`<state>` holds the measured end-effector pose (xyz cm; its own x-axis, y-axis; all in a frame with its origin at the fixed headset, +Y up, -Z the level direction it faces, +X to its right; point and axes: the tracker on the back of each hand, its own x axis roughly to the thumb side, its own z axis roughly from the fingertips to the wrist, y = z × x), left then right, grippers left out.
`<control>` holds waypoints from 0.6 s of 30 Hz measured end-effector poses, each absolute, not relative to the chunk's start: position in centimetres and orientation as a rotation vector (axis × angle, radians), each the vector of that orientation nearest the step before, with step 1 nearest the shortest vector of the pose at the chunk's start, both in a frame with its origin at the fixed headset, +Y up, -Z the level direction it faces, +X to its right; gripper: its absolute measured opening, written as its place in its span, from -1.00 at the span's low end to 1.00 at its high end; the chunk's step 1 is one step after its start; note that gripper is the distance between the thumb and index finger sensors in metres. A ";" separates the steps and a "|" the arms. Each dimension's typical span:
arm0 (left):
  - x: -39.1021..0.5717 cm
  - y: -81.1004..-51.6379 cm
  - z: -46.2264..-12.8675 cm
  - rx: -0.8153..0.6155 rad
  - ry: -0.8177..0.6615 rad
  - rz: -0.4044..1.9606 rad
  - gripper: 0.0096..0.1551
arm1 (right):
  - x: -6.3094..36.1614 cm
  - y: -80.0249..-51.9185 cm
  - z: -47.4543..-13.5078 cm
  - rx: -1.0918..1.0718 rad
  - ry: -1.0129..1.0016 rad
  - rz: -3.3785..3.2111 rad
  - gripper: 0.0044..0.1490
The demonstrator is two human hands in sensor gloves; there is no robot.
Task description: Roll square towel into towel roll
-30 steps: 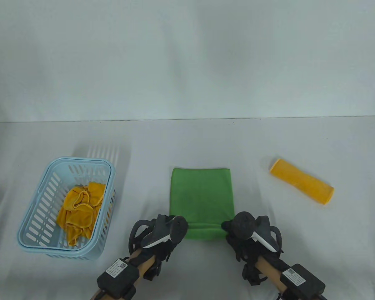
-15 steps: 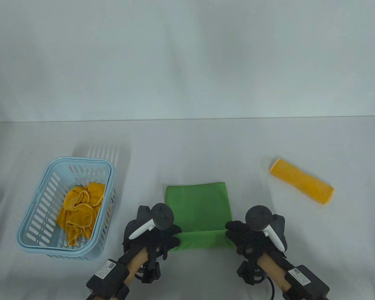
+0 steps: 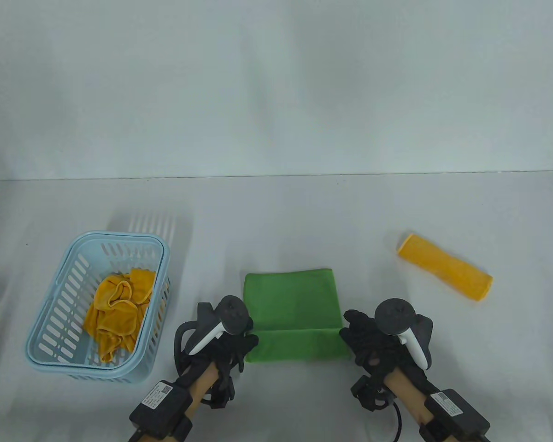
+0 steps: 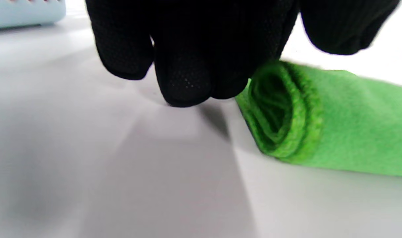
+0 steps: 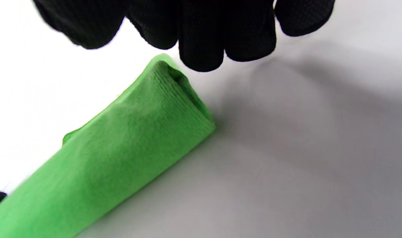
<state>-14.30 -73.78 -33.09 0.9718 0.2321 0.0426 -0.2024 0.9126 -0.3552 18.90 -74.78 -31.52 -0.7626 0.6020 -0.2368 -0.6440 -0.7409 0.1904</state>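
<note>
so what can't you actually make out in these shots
- Table view: the trackers hide whether the left hand and right hand touch the green towel.
- Wrist views: the fingers are cut off by the top edge.
- Basket: its wall hides the yellow cloth's lower part.

white table (image 3: 276, 216), green towel (image 3: 291, 299), basket (image 3: 50, 350), yellow roll (image 3: 444, 267)

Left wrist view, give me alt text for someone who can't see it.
A green towel, partly rolled, lies on a white table with its spiral end facing the camera. The gloved left hand hangs from the top edge, fingertips beside the roll's end.
</note>
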 end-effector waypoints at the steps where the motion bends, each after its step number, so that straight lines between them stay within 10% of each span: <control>1: -14.4 -73.7 -33.1 -0.347 -0.082 0.219 -0.23 | 18.8 -74.6 -31.4 -0.200 0.335 2.426 -0.17; 18: -9.5 -72.5 -30.0 -0.235 -0.394 -0.053 -0.14 | 13.7 -73.5 -29.4 0.269 0.248 2.886 -0.18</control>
